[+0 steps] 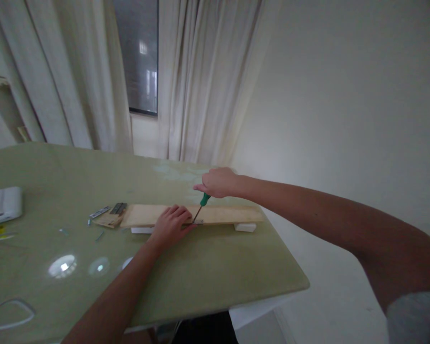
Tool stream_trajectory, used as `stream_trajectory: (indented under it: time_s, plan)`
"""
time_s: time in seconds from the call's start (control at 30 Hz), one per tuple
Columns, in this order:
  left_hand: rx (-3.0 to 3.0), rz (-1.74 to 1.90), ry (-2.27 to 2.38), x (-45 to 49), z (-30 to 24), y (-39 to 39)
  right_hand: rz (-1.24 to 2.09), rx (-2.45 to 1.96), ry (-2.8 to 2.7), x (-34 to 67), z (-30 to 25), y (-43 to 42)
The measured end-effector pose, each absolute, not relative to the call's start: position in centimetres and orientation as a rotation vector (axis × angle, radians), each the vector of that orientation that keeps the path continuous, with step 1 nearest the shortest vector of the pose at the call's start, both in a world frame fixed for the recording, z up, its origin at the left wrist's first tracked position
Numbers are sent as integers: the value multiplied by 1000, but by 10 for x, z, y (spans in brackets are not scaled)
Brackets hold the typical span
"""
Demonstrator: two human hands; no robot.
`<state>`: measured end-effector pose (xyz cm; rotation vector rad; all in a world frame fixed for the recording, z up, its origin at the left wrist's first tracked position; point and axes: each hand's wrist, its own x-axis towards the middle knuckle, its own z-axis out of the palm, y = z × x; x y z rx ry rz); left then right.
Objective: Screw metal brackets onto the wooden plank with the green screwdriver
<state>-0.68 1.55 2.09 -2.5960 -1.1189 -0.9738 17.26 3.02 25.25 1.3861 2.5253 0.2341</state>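
A long wooden plank (229, 214) lies across the green table (208, 267), raised on two small white blocks. My right hand (218, 182) is closed round the green handle of a screwdriver (201, 204), whose tip points down at the plank's near edge. My left hand (171, 224) rests on the plank beside the tip, fingers curled and pressed down near a small metal piece (198, 221) at the edge.
Metal hinges (118, 208) and small loose screws lie at the plank's left end. A white box (3, 204) sits at the table's left edge, a white cable (10, 313) at the near left. Curtains and a window stand behind; the table's right edge is close.
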Motion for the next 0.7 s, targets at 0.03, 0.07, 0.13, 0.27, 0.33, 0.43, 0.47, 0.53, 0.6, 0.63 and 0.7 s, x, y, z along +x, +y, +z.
stream_trajectory:
  time_s: [0.03, 0.07, 0.13, 0.27, 0.33, 0.43, 0.47, 0.53, 0.6, 0.63, 0.7]
  plan:
    - [-2595, -978, -1124, -7, 21, 16, 245, 1370, 2556, 176, 250, 31]
    - [-2595, -982, -1126, -7, 21, 16, 224, 1289, 2621, 179, 248, 31]
    - [-2596, -991, -1130, -7, 21, 16, 122, 1031, 2775, 184, 246, 31]
    - [-2614, -997, -1118, -6, 20, 17, 83, 1138, 2812, 186, 244, 30]
    - [-2624, -1008, -1093, -5, 19, 17, 166, 1418, 2659, 185, 243, 31]
    - [-2638, -1074, -1068, -3, 16, 18, 205, 1305, 2673, 184, 243, 30]
    - [-2648, -1097, -1069, -3, 15, 19, 173, 1159, 2751, 184, 244, 29]
    - [-2668, -1138, -1093, -2, 14, 20, 48, 872, 2895, 185, 246, 26]
    - [-2689, -1160, -1139, -2, 14, 20, -58, 784, 2942, 186, 247, 26]
    - [-2697, -1165, -1160, -2, 15, 20, -57, 860, 2923, 186, 247, 27]
    - [-2704, -1167, -1183, -2, 17, 19, 54, 1167, 2798, 185, 245, 30]
